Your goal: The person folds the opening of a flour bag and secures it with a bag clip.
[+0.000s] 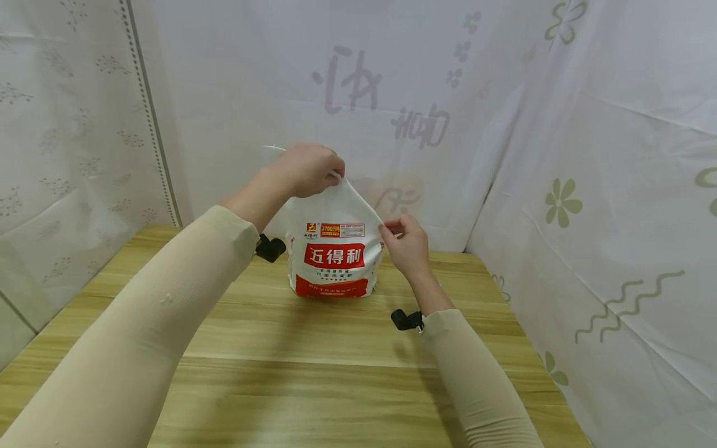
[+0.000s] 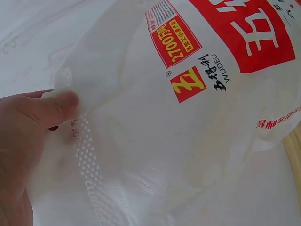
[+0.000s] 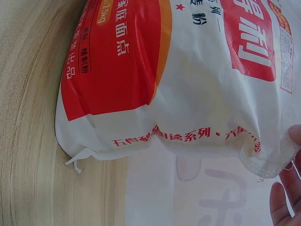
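A white flour bag (image 1: 336, 211) with red printed panels stands upright on the wooden table. My left hand (image 1: 310, 169) pinches its top edge near the middle. In the left wrist view, the thumb of that hand (image 2: 28, 117) presses on the bag's white plastic (image 2: 141, 136) beside a dotted, embossed strip. My right hand (image 1: 406, 242) pinches the bag's upper right corner, lower than the left hand. The right wrist view shows the bag's side (image 3: 197, 117) and bottom corner, with fingertips of the right hand (image 3: 287, 183) at the top corner.
The wood-grain table (image 1: 313, 386) extends in front of the bag. White patterned cloth hangs behind it (image 1: 241, 93) and along the right side (image 1: 627, 205). A small black device (image 1: 407, 320) sits at the right wrist, another (image 1: 271, 247) at the left.
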Demonstrator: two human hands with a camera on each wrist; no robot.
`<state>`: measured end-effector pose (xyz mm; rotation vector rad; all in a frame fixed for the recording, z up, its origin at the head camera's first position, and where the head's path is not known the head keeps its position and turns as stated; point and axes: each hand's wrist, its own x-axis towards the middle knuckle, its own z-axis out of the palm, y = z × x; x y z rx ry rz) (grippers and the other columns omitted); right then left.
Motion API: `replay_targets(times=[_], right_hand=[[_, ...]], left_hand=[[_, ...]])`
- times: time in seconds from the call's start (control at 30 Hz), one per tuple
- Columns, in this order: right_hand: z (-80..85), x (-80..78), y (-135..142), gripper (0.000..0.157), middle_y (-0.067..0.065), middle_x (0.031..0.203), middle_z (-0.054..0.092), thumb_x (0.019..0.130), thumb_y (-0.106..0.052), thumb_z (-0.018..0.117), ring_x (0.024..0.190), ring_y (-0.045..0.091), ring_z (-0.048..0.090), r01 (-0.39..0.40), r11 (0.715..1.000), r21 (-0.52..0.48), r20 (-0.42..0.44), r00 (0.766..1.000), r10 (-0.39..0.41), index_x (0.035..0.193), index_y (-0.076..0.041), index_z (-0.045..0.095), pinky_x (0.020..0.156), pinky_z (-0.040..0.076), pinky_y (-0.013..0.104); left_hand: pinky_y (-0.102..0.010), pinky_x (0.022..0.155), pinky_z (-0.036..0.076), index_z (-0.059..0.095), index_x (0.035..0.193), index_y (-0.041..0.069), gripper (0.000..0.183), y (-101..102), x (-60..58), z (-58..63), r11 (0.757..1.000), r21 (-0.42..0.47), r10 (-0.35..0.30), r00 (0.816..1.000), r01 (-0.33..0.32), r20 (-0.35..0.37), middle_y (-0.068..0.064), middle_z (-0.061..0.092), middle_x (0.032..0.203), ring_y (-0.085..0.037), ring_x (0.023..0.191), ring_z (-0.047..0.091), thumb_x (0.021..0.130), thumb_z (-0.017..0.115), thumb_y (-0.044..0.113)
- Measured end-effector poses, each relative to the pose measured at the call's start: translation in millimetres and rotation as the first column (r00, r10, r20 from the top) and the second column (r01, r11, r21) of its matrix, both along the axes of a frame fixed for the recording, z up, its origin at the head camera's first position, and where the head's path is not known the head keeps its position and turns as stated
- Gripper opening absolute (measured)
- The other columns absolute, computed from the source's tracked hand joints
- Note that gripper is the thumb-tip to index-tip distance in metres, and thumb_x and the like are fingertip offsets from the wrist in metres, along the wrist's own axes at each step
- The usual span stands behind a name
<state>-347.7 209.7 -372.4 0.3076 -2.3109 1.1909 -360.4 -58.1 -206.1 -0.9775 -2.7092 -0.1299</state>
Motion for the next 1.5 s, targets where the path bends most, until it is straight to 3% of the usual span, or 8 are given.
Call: replay_targets(times=[0.5,0.83,0.97,1.13,1.27,1.5], right_hand=[[0.4,0.6,1.2,0.015,0.017,0.113,0.071,0.105,-0.017,0.075,0.102,0.033,0.072,-0.005,1.0,-0.013,-0.004,1.0,0.004,0.11,-0.002,0.073,0.083,0.056,0.036],[-0.7,0.4,-1.1,0.015,0.016,0.113,0.072,0.105,-0.016,0.075,0.102,0.031,0.073,-0.003,1.0,-0.01,-0.003,1.0,0.003,0.11,-0.003,0.072,0.083,0.057,0.035],[-0.5,-0.4,-1.4,0.015,0.016,0.112,0.073,0.104,-0.016,0.076,0.101,0.032,0.073,-0.012,1.0,-0.014,-0.014,1.0,0.011,0.11,-0.002,0.073,0.082,0.057,0.034],[-0.6,0.5,-1.1,0.015,0.016,0.112,0.073,0.104,-0.016,0.076,0.1,0.032,0.074,-0.009,1.0,-0.014,-0.016,1.0,0.009,0.109,-0.002,0.073,0.081,0.056,0.033],[-1.3,0.7,-1.5,0.014,0.016,0.111,0.073,0.104,-0.016,0.076,0.1,0.032,0.074,-0.009,1.0,-0.024,-0.013,1.0,0.009,0.109,-0.003,0.073,0.08,0.056,0.032],[-0.6,0.2,-3.2,0.014,0.016,0.111,0.074,0.104,-0.016,0.076,0.1,0.032,0.073,-0.008,1.0,-0.024,-0.014,1.0,0.008,0.109,-0.002,0.073,0.08,0.055,0.029]], left_hand=[[-0.047,0.102,0.059,0.083,0.124,0.01,0.021,-0.5,1.3,-5.1,0.997,0.071,-0.01,1.0,0.012,-0.027,-0.01,0.08,0.129,-0.03,0.115,0.073,0.107,0.071,0.014],[-0.047,0.097,0.058,0.08,0.125,0.013,0.026,-20.8,-1.4,0.9,0.986,0.156,0.039,0.995,-0.052,0.087,-0.008,0.08,0.126,-0.029,0.11,0.07,0.107,0.07,0.029],[-0.048,0.099,0.059,0.08,0.126,0.013,0.025,-26.5,-1.5,-1.3,0.985,0.167,0.032,0.997,-0.044,0.074,-0.008,0.079,0.127,-0.029,0.111,0.071,0.11,0.067,0.026],[-0.05,0.106,0.058,0.08,0.129,0.013,0.024,-23.8,-1.0,-3.6,0.986,0.162,0.031,0.999,-0.037,0.036,-0.008,0.079,0.134,-0.031,0.123,0.071,0.11,0.066,0.018],[-0.049,0.105,0.059,0.081,0.129,0.013,0.024,-22.6,-0.7,-2.5,0.987,0.158,0.031,0.999,-0.036,0.035,-0.008,0.079,0.133,-0.031,0.122,0.072,0.11,0.066,0.018],[-0.051,0.108,0.057,0.078,0.133,0.009,0.029,-34.0,-0.6,3.3,0.982,0.187,-0.006,0.993,-0.015,0.114,-0.012,0.077,0.135,-0.032,0.119,0.07,0.11,0.063,0.019]])
